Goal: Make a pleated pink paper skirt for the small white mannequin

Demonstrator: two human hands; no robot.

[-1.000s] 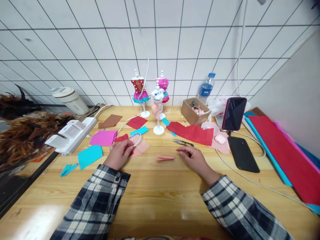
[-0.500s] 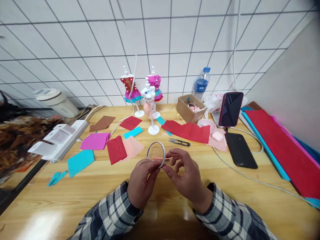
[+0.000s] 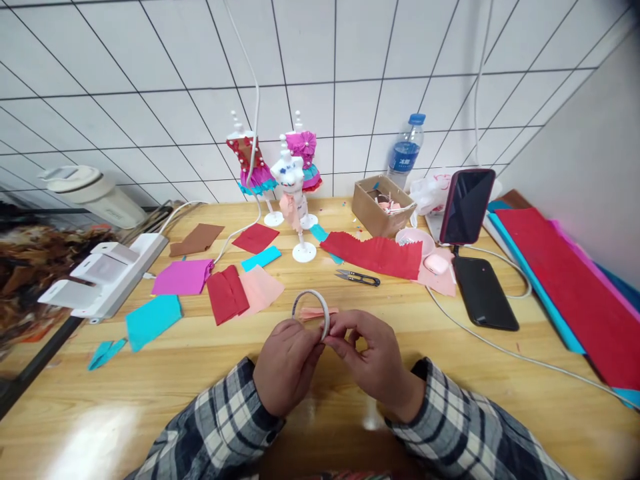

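Observation:
A thin white ring with markings on its inner side, which looks like a narrow roll of tape (image 3: 326,319), stands upright between my hands. My left hand (image 3: 287,363) is closed round its lower part, thumb and fingers pressed together. On the near right edge of the roll, the thumb and forefinger of my right hand (image 3: 373,357) pinch together; whether they grip the tape's end is too small to see. Just behind the roll lies a peach fabric strip (image 3: 315,313), partly covered by it. Black thread snips (image 3: 358,277) lie farther back on the wooden table (image 3: 200,373).
Small mannequins (image 3: 292,175) in fabric dresses stand near the tiled wall. A red fabric strip (image 3: 375,255), a cardboard box (image 3: 383,207), a bottle (image 3: 405,152) and phones (image 3: 485,293) are to the right. Left lie fabric pieces (image 3: 153,321) and a white power strip (image 3: 117,277).
My right thumb and forefinger, apart before, have come together at the edge of the tape roll. My left hand keeps its hold. The camera view has shifted slightly.

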